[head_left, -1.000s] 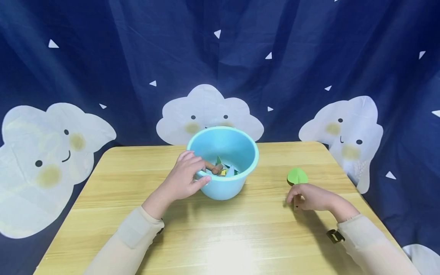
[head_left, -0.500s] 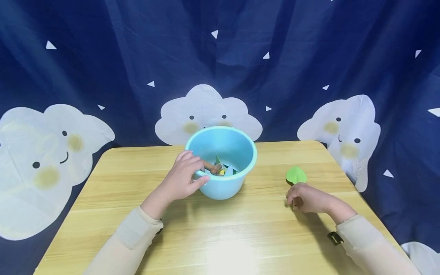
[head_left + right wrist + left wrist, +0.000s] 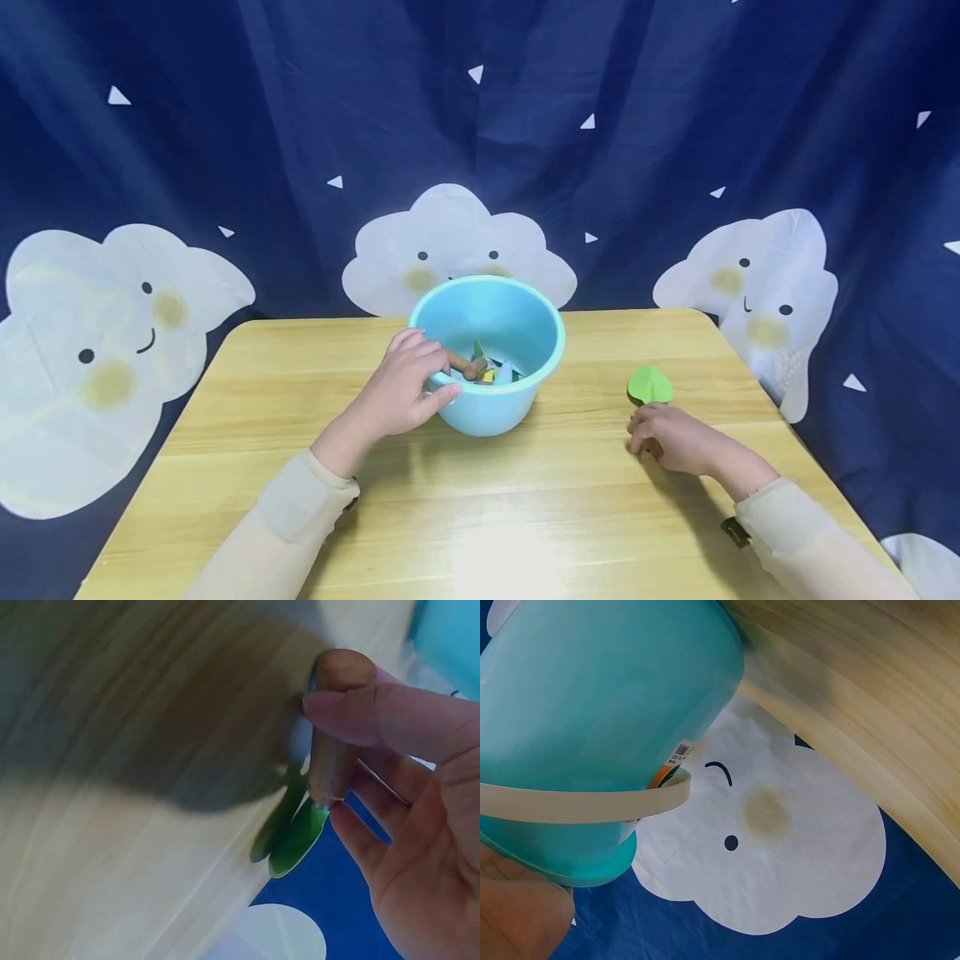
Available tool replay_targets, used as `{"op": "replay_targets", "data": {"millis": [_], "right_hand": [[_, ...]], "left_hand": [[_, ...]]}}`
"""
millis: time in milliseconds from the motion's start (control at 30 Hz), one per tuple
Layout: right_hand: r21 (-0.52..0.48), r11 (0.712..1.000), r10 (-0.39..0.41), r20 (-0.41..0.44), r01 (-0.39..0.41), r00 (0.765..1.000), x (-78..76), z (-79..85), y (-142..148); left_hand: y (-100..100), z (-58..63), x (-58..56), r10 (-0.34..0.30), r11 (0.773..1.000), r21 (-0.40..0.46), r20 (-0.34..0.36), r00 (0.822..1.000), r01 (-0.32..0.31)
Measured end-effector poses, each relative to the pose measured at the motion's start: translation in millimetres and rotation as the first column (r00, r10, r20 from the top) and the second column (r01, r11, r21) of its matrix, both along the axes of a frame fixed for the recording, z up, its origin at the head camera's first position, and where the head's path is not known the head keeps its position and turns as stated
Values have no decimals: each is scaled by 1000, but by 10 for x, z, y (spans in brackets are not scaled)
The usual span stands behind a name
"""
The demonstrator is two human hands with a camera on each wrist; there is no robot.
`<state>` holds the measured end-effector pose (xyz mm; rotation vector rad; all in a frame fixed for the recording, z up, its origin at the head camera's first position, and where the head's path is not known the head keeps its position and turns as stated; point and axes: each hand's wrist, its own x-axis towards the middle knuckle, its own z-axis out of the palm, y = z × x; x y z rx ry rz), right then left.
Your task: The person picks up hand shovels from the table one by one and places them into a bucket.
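A light blue bucket [image 3: 491, 412] stands on the table, tilted slightly toward me. My left hand [image 3: 401, 387] grips its left rim, thumb outside and fingers over the edge. Inside lie a wooden-handled tool [image 3: 471, 367] and several small coloured pieces. To the right, my right hand [image 3: 678, 437] pinches the wooden handle [image 3: 336, 754] of a toy trowel with a green blade [image 3: 650, 384]. In the right wrist view the thumb lies across the handle, fingers behind it, and the green blade [image 3: 300, 840] points away, close to the tabletop. From the head view the handle is mostly hidden.
The wooden table [image 3: 465, 500] ends in front of a dark blue curtain [image 3: 525, 125] with white clouds. A cream bucket handle [image 3: 585, 806] hangs against the bucket's side. Dark straps [image 3: 735, 531] sit at the wrists.
My right hand has shifted slightly on the trowel handle and turned at the wrist, covering more of the handle. The left hand and bucket have stayed in place.
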<state>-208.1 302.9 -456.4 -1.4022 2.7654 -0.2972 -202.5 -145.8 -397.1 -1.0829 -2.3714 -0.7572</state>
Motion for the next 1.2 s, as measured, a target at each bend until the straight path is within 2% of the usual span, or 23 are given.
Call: {"op": "replay_targets", "data": {"millis": [267, 367, 833, 1200], "right_hand": [[-3, 1000, 14, -136, -15, 991, 3, -80, -24], [12, 1000, 0, -156, 2, 988, 5, -102, -34], [52, 997, -51, -147, 59, 988, 37, -102, -74], [15, 998, -57, -105, 59, 993, 60, 12, -173]], "left_hand": [[5, -2, 1, -3, 1000, 1, 4, 1000, 3], [6, -12, -5, 3, 1000, -3, 4, 1000, -3], [-2, -13, -12, -3, 1000, -1, -4, 1000, 3], [-5, -22, -15, 5, 1000, -2, -3, 1000, -5]]}}
